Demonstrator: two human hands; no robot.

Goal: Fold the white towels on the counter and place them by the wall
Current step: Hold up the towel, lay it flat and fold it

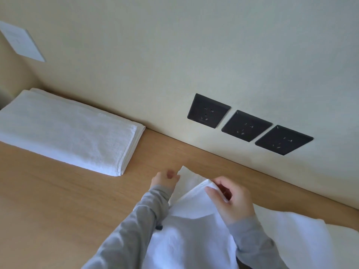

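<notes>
Two white towels showed in the head view. One, the folded towel point(68, 131), lay flat on the wooden worktop point(58, 210) against the wall point(174, 55), left of three black sockets point(246, 126), seemingly already finished. The loose towel point(194, 239) lay rumpled nearer the person. The left hand point(167, 179) pinched its far corner low over the worktop, probably to anchor it. The right hand point(229, 199) gripped a raised edge between thumb and fingers, likely to match the corners for a fold.

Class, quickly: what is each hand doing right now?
Left hand: pinches a corner of the towel.
Right hand: grips the same towel's edge.
</notes>
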